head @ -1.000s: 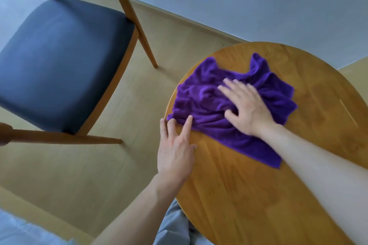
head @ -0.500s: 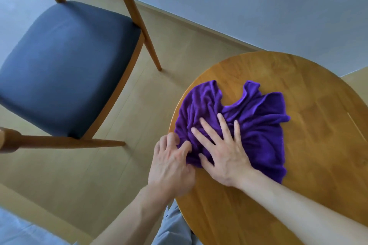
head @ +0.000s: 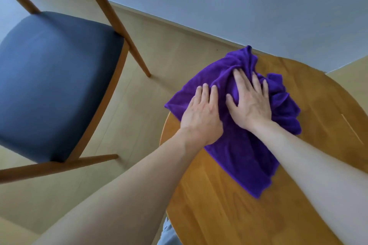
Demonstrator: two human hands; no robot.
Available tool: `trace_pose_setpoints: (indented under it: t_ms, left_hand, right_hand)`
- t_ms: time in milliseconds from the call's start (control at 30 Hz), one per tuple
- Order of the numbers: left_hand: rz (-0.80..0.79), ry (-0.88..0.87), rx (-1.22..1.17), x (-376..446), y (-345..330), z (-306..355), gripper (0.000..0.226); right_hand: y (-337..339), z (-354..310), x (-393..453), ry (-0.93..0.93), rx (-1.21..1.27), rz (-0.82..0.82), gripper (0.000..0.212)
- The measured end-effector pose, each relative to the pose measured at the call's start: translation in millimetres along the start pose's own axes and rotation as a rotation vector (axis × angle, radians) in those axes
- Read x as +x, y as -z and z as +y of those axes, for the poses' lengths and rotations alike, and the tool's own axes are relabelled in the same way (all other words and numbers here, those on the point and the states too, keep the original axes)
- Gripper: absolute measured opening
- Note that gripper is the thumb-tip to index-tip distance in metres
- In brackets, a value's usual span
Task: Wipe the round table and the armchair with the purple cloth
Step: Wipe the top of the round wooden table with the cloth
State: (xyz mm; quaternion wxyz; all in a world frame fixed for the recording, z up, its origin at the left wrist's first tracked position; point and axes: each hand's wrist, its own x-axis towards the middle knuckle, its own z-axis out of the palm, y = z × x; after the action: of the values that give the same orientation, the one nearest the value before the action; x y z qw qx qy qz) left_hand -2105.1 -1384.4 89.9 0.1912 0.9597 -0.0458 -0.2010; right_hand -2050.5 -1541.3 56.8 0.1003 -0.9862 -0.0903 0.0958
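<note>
At the round table's (head: 249, 215) far left edge — purple cloth (head: 245, 157), rumpled, one corner hanging past the rim. Left hand (head: 201, 119) and right hand (head: 251, 105) side by side on it, fingers flat and spread, pressing, not gripping. Armchair (head: 53, 77) — dark seat, wooden frame — stands left, well apart.

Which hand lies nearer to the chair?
The left hand. It presses the purple cloth at the table edge facing the chair; the right hand lies farther in.
</note>
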Motion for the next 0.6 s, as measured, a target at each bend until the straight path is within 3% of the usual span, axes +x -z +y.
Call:
trace_pose_setpoints:
  t_ms: [100,233,600]
  left_hand:
    - [0.033,-0.02,-0.003,30.9,-11.8,21.6,0.082]
    - [0.044,-0.07,0.177,54.3,-31.1,35.5,0.08]
    - [0.008,-0.398,0.356,113.3,-68.1,150.3,0.078]
  right_hand:
    - [4.4,20.8,-13.4,-0.112,0.028,0.014,0.075]
    - [8.4,56.2,-36.7,-0.197,0.012,0.035,0.077]
    - [7.3,155.8,-94.1,-0.54,0.056,0.152,0.069]
